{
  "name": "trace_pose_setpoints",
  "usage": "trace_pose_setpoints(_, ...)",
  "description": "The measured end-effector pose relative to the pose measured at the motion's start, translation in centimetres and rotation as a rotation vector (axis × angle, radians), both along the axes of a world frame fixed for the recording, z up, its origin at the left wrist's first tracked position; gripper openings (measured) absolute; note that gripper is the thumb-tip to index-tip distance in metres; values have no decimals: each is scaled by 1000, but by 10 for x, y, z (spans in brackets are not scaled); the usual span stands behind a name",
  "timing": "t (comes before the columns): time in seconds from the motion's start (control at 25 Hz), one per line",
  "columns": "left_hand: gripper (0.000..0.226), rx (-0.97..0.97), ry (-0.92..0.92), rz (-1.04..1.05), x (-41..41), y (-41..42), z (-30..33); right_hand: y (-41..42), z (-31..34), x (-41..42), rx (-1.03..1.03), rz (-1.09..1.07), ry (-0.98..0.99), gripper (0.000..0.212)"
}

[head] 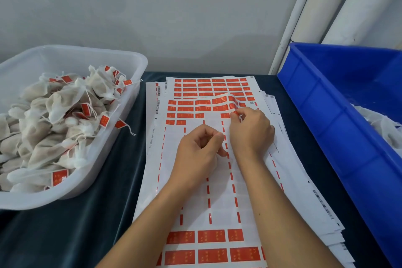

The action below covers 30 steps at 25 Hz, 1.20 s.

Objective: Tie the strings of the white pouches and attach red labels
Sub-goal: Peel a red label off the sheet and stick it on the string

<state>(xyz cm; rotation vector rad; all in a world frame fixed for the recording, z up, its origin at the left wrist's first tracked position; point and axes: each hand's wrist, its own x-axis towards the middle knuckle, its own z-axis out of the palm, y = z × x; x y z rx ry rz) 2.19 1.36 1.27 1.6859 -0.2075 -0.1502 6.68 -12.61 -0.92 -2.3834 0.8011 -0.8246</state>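
Label step: peeling.
I see right hand pinching a red label off the sheet; left hand, just beside, pinches a pouch string, I judge. Next: fold label over string.

Small packing workshop: label sheets stacked on cloth-covered bench, plastic bins of pouches.

Printed marks I can make out on the label sheets

Along the left margin of the top label sheet I read a sideways number, roughly "0802-1600 14458-56", though it is blurry. Barcodes sit on the sheet edges, unreadable. The red labels carry pale characters too small for me to read.
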Motion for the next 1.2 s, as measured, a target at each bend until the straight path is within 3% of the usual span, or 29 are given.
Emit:
trace_pose_setpoints(0.2, 17, 9, -1, 10, 1, 0, 0, 0, -2, 2, 4, -6, -45, 29)
trace_pose_setpoints(0.52, 18, -4, 7, 5, 0, -1, 2, -2, 0, 20, 52, -162, 120, 42)
trace_pose_setpoints(1.2, 19, -62, 30, -20, -3, 1, 4, -4, 6, 25, 174, -242, 127, 29)
